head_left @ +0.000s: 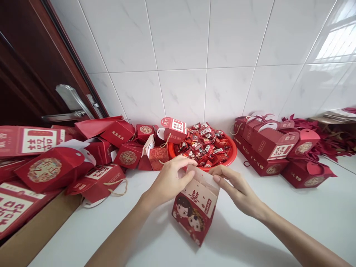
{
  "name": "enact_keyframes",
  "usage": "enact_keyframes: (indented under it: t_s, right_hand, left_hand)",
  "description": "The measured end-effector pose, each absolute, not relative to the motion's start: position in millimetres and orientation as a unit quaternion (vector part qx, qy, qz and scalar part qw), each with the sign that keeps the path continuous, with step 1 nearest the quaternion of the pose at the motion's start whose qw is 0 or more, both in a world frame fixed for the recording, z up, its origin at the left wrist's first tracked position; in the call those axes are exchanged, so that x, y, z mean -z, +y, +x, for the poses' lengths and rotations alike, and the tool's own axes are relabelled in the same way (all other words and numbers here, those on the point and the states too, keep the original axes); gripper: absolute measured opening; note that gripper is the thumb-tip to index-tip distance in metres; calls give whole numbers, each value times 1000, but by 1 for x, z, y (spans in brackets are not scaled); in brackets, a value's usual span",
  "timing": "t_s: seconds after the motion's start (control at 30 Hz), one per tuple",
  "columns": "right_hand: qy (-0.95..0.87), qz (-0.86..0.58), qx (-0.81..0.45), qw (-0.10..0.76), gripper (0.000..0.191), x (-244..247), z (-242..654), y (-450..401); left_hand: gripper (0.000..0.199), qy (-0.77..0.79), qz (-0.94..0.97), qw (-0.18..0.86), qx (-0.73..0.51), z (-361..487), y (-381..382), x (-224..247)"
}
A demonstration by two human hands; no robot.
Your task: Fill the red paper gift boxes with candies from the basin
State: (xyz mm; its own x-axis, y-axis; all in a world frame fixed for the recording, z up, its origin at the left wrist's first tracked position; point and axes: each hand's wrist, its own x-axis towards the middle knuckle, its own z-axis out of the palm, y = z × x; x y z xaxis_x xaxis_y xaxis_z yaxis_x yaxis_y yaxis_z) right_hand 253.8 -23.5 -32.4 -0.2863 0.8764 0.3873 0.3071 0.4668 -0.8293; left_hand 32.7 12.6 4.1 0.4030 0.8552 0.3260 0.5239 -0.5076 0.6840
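Observation:
Between my hands a red and cream candy box point(194, 207) with two cartoon figures stands tilted on the white table, its top flaps raised. My left hand point(174, 178) grips the upper left edge, thumb on the front and fingers behind. At the upper right edge my right hand point(236, 189) pinches the flap with thumb and fingers. Part of the fingers is hidden behind the flaps. Just beyond the box sits a round red basket point(233, 150) heaped with red-wrapped candies point(205, 144).
A pile of red gift boxes point(126, 154) spreads along the left, some in a cardboard carton point(47, 231). More closed boxes point(267, 148) are stacked at right, beside dark red ribbons point(324, 137). Behind them rises a tiled wall point(183, 40); a door handle point(66, 115) shows at left.

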Motion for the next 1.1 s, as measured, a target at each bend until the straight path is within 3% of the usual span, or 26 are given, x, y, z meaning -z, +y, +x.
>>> enact_keyframes:
  t_s: [0.17, 0.43, 0.77, 1.1]
  right_hand:
    - [-734, -404, -317, 444, 36, 31, 260, -16]
    - [-739, -413, -398, 355, 46, 41, 265, -2]
    - [-750, -412, -405, 322, 53, 46, 265, 3]
    - [-717, -447, -320, 428, 45, 35, 290, 32]
  left_hand:
    - [22, 427, 796, 299, -307, 35, 10, -5]
    - [20, 419, 793, 371, -241, 32, 16, 2]
    - [20, 399, 784, 432, -201, 30, 21, 2]
    - [22, 385, 779, 434, -237, 27, 20, -2]
